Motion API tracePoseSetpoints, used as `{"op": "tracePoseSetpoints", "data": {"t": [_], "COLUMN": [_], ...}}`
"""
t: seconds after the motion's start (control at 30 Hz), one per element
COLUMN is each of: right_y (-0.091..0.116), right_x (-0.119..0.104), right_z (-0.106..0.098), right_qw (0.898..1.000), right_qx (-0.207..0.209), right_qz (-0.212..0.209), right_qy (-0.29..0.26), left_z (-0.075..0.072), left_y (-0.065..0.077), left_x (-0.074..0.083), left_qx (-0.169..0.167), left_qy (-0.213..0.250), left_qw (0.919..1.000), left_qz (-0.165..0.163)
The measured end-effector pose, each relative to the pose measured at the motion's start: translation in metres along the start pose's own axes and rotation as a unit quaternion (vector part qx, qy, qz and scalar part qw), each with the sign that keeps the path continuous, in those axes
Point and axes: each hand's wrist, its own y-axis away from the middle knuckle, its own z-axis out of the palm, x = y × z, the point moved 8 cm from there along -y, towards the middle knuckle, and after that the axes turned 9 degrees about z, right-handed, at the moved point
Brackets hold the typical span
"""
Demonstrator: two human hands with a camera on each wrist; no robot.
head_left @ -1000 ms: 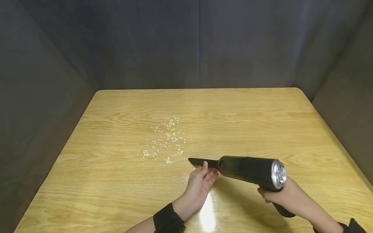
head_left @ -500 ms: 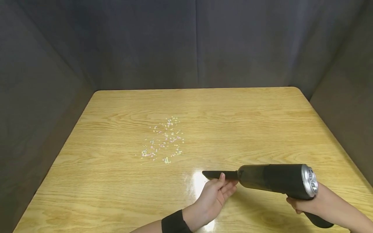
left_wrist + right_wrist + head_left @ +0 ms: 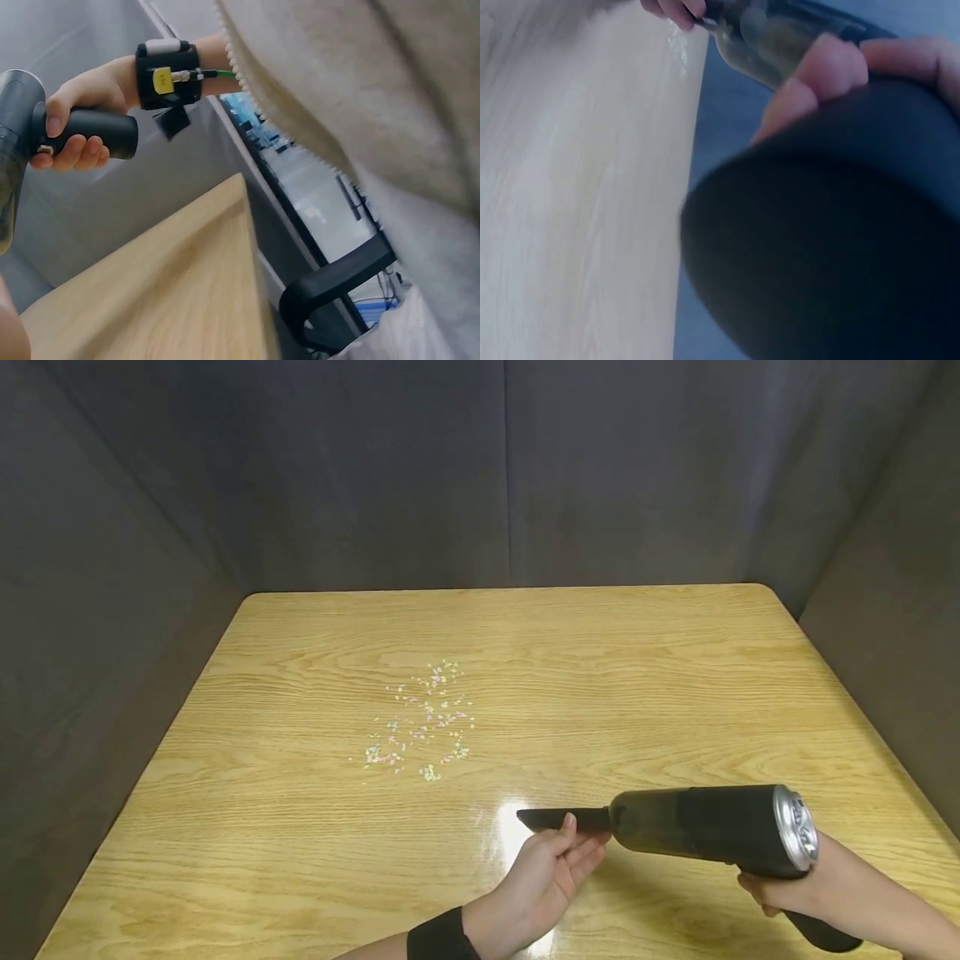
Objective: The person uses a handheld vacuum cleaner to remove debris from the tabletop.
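Observation:
A black handheld vacuum (image 3: 723,828) with a silver rear end is held above the table, its flat crevice nozzle (image 3: 542,819) pointing left. My left hand (image 3: 536,885) pinches the nozzle, thumb on the near side and fingers beneath. My right hand (image 3: 813,887) grips the handle; the left wrist view shows its fingers curled round that dark handle (image 3: 112,133). Large and close, the handle's base (image 3: 802,255) fills much of the right wrist view. Small pastel paper bits (image 3: 430,772) lie scattered on the table, left of the nozzle tip and farther back.
The wood-grain table (image 3: 637,668) has dark fabric screens (image 3: 375,477) behind it and at both sides. A black chair armrest (image 3: 337,281) stands beside the table corner in the left wrist view.
Both hands and the vacuum have moved right and slightly nearer, away from the paper bits. Over the last half second they have barely shifted. The grips look the same.

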Motion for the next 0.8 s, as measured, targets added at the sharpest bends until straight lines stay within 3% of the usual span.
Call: {"op": "tracePoseSetpoints", "data": {"t": [0.13,0.27,0.5,0.8], "right_y": [-0.009,-0.024,-0.049,-0.065], "right_x": [-0.01,-0.022,-0.041,-0.055], "right_z": [0.008,0.018,0.032,0.038], "right_qw": [0.999,0.995,0.99,0.989], "right_qx": [0.028,0.07,0.116,0.124], "right_qz": [-0.037,-0.048,-0.012,-0.004], "right_qy": [-0.026,-0.052,-0.078,-0.081], "left_z": [-0.008,-0.018,-0.036,-0.047], "left_y": [-0.01,-0.025,-0.039,-0.044], "left_x": [0.012,0.028,0.054,0.069], "left_qx": [0.018,0.036,0.067,0.073], "left_qy": [-0.008,-0.015,-0.003,0.022], "left_qw": [0.9996,0.9979,0.9935,0.9903], "left_qz": [0.022,0.052,0.092,0.116]}}
